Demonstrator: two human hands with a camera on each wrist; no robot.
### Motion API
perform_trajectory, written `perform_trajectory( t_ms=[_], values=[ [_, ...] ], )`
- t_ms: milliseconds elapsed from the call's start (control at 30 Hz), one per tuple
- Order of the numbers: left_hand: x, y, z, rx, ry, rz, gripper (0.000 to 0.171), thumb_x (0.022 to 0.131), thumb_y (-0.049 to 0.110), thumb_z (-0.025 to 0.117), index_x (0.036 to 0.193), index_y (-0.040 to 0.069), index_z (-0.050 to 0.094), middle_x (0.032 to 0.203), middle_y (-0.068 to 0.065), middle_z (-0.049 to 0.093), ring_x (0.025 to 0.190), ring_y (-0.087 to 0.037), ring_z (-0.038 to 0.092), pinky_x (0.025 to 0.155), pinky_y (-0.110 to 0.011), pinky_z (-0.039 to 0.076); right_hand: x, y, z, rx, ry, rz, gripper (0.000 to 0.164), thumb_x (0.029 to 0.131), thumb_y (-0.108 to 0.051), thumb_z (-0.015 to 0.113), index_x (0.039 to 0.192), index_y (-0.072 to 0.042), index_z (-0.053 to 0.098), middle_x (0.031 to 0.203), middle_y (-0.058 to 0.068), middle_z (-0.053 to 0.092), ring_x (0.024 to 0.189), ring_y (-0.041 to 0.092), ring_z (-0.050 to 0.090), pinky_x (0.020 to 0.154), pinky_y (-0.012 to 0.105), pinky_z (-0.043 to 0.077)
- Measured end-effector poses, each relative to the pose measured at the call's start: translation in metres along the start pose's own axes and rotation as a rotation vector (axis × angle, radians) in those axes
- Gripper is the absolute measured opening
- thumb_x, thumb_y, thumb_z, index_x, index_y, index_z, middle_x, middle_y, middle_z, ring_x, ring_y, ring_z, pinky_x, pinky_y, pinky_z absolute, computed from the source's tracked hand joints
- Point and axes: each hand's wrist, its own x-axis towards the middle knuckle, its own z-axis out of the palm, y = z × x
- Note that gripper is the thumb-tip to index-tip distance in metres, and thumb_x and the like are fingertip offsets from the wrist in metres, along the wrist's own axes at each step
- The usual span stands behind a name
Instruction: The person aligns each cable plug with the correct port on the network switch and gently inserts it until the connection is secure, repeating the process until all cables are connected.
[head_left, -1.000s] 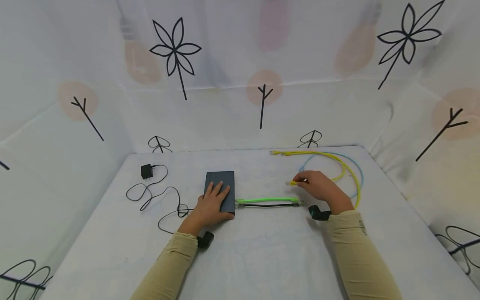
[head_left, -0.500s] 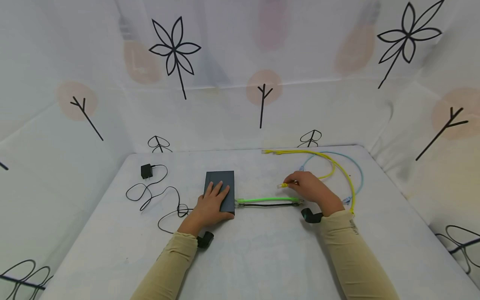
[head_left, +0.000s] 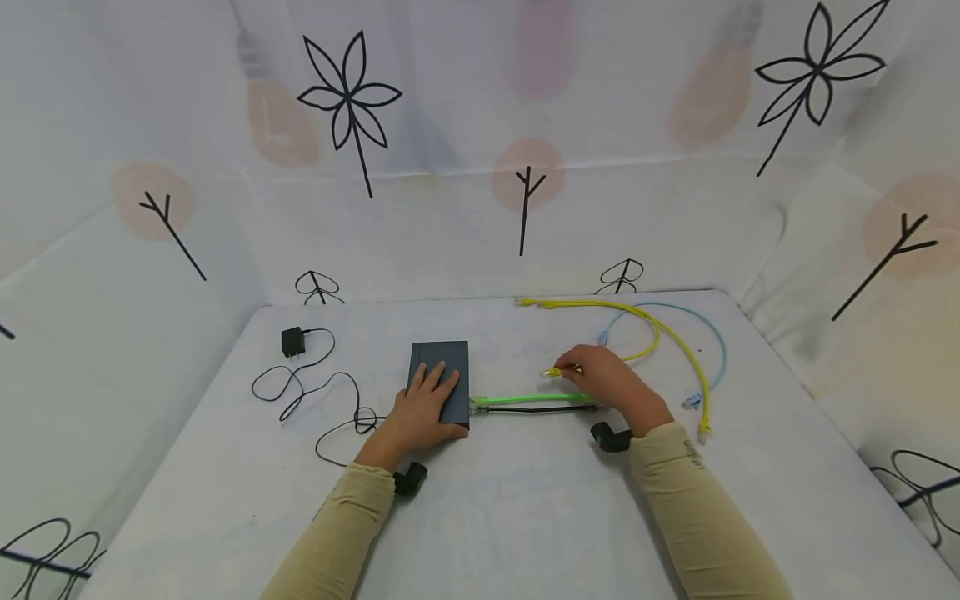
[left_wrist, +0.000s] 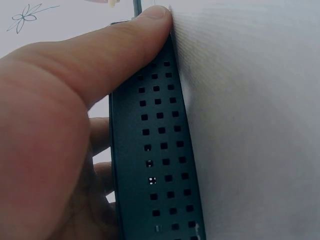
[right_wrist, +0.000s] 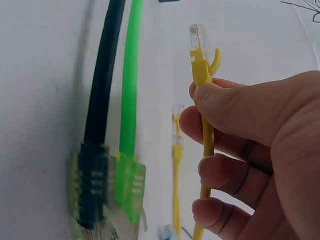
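Note:
A dark grey network switch [head_left: 444,353] lies on the table, left of centre. My left hand [head_left: 418,415] rests on it with spread fingers on top; the left wrist view has the thumb [left_wrist: 130,42] against its perforated side. Thumb and fingertips of my right hand [head_left: 609,382] pinch a yellow Ethernet cable [right_wrist: 201,71] just behind its clear plug, which points toward the switch. A green Ethernet cable [head_left: 528,399] and a black Ethernet cable [head_left: 536,410] run from the switch's right side; their far ends lie below my right hand.
Another yellow cable [head_left: 678,337] and a light blue cable [head_left: 722,343] curve across the right back of the table. At the left, a black power adapter [head_left: 293,342] trails a thin looping cord [head_left: 347,375] to the switch.
My right hand has moved left toward the switch with the yellow Ethernet cable, and the yellow cable loops have shifted left with it. The left hand and switch stay put.

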Motion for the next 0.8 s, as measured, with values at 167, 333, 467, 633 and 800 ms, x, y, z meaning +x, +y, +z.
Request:
perform_trajectory(
  t_ms=[167,333,467,633,800],
  values=[
    [0.001,0.0,0.0,0.004,0.003,0.0,0.094,0.081,0.058,0.07,0.156,0.023,0.025,0.164,-0.008,0.014,0.151,-0.038,0.003,0.108,-0.065,0.027,0.001,-0.006,0.004,-0.029,0.016,-0.026,0.02,0.094,-0.015,0.064,0.111,-0.009,0.072,0.103,0.003,0.07,0.098,0.021,0.064,0.088,0.041,0.051],
    [0.001,0.0,0.0,-0.004,-0.005,-0.007,0.095,0.081,0.058,0.07,0.156,0.023,0.025,0.164,-0.008,0.013,0.151,-0.038,0.003,0.108,-0.065,0.026,0.002,-0.012,0.007,-0.061,0.043,-0.039,0.02,0.093,-0.016,0.065,0.11,-0.01,0.073,0.102,0.002,0.071,0.099,0.021,0.065,0.089,0.042,0.051],
    [0.0,0.0,-0.001,-0.003,-0.004,-0.003,0.095,0.08,0.057,0.071,0.155,0.021,0.026,0.163,-0.009,0.014,0.15,-0.039,0.005,0.107,-0.066,0.027,0.004,-0.015,0.01,-0.07,0.053,-0.022,0.02,0.093,-0.017,0.066,0.11,-0.011,0.073,0.102,0.001,0.071,0.1,0.021,0.065,0.09,0.042,0.051],
    [0.001,0.001,-0.001,0.002,-0.008,-0.007,0.095,0.08,0.057,0.071,0.155,0.022,0.026,0.163,-0.01,0.015,0.15,-0.039,0.005,0.107,-0.066,0.027,0.006,-0.018,0.015,-0.096,0.038,-0.01,0.02,0.094,-0.02,0.065,0.111,-0.013,0.073,0.103,-0.001,0.071,0.1,0.021,0.065,0.089,0.041,0.051],
    [0.0,0.0,0.0,0.0,-0.006,-0.008,0.094,0.08,0.057,0.071,0.155,0.022,0.026,0.163,-0.009,0.015,0.15,-0.039,0.004,0.107,-0.066,0.027,0.008,-0.022,0.018,-0.103,0.023,-0.001,0.02,0.094,-0.022,0.065,0.111,-0.015,0.073,0.101,-0.003,0.07,0.097,0.018,0.065,0.086,0.039,0.052]
  ],
)
